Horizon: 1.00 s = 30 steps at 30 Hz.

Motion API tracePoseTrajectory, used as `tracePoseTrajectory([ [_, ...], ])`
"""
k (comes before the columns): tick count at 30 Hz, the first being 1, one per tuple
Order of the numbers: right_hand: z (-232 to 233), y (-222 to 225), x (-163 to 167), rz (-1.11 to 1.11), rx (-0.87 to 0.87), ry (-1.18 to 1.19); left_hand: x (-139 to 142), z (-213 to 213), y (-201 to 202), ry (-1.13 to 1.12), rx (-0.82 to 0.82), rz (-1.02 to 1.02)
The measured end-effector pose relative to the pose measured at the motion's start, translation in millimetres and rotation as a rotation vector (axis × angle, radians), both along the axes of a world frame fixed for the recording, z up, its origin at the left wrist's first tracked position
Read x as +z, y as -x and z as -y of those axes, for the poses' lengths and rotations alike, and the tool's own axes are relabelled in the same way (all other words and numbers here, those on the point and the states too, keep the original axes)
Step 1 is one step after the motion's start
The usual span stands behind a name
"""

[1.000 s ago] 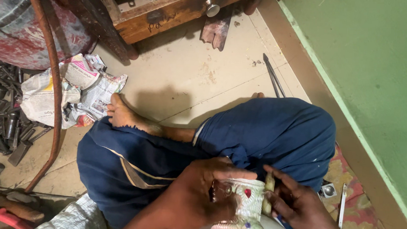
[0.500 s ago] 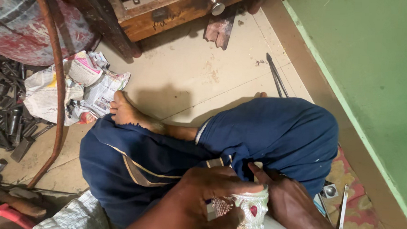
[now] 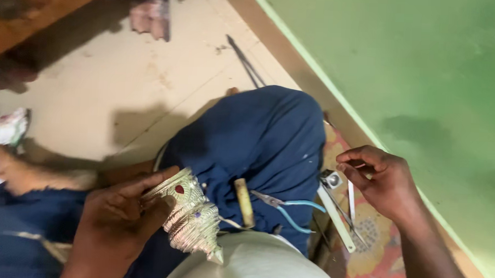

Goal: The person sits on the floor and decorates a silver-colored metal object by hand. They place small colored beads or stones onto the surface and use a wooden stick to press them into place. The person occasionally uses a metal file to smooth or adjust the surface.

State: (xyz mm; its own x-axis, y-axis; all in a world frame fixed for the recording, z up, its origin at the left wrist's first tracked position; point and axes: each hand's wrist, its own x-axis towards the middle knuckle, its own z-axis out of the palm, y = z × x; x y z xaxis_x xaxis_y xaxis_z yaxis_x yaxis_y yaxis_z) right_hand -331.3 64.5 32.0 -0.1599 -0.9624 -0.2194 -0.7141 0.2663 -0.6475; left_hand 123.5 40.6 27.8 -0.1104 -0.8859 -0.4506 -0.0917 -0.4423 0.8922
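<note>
Head view: left hand (image 3: pixel 116 222) gripping silver ornament (image 3: pixel 191 220); right hand (image 3: pixel 376 181) pinching something small above tools (image 3: pixel 339 212). Apparently tool-picking stage; next needs firm grasp.

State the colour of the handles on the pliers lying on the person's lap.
Light blue handles on the pliers, seen in the head view.

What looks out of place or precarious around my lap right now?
The blue-handled pliers and a wooden-handled tool lie loose on the sloping blue trouser leg, where they could slide off. The left hand holds the silver ornament safely.
</note>
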Motion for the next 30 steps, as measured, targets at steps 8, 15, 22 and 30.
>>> tracePoseTrajectory([
  [8, -43.2, 36.0, -75.5, -0.321, 0.279, -0.302, -59.2, 12.9, 9.4, 0.100, -0.122, -0.086],
  [15, -115.9, -17.0, -156.7, -0.536, 0.232, -0.062, -71.2, -1.7, 29.1, -0.006, -0.075, -0.129],
  [22, -114.8, 10.5, -120.5, 0.190, -0.287, -0.002, -60.2, 2.7, 59.9, -0.059, -0.078, -0.177],
  [30, -77.4, -42.6, -13.3, -0.250, 0.379, 0.290, -55.6, 1.4, 61.3, -0.138, -0.105, -0.238],
])
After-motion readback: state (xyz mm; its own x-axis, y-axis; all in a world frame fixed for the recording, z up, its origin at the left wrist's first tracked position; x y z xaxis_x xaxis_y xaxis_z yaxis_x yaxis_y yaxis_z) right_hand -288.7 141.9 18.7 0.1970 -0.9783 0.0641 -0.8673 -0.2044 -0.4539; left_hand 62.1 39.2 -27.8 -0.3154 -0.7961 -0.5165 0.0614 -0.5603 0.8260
